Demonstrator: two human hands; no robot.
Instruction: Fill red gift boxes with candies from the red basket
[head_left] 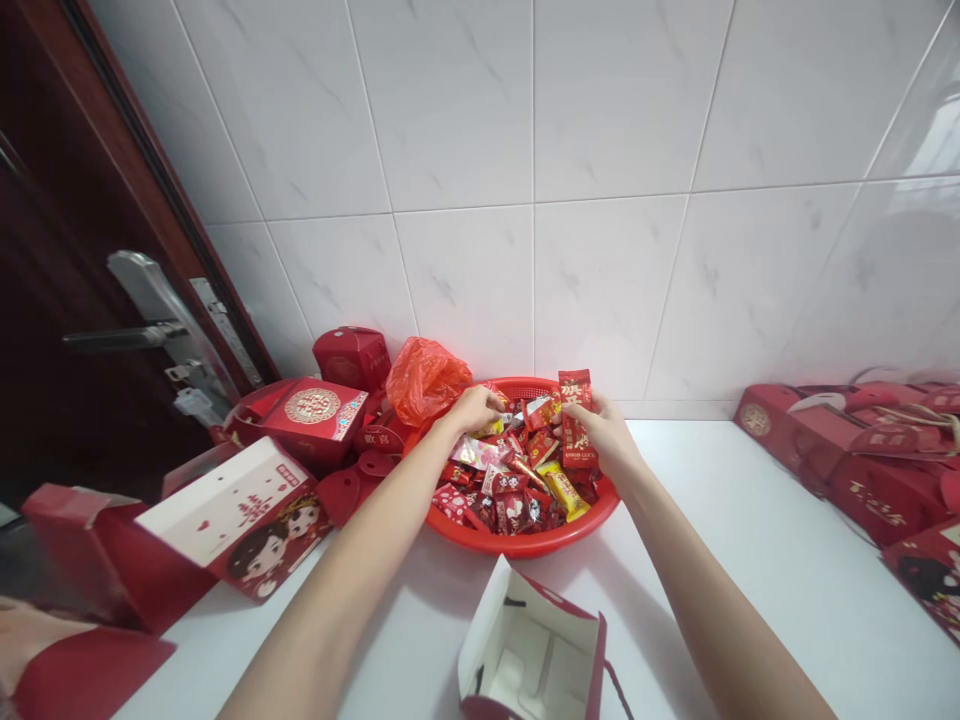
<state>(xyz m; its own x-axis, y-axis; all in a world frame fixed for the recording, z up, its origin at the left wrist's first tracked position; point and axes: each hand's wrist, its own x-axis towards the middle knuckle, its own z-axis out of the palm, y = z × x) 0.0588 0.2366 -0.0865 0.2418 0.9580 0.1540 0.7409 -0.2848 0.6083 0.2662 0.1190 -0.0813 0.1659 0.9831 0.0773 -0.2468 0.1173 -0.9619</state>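
A red plastic basket full of wrapped candies stands against the tiled wall. My right hand grips a tall red packet printed with gold characters and "GOOD LUCK", held upright over the basket's right side. At the basket's left side, my left hand reaches in with curled fingers among the candies; what they pinch, if anything, is hidden. A yellow-wrapped candy lies on the pile's right part. In front of the basket, an open box, white inside, stands on the white tabletop.
A crumpled red plastic bag rests behind my left wrist. Several red gift boxes crowd the left side, with a cartoon-printed box nearest. More red boxes lie at right. Part of another person's hand shows at lower left, beside a door.
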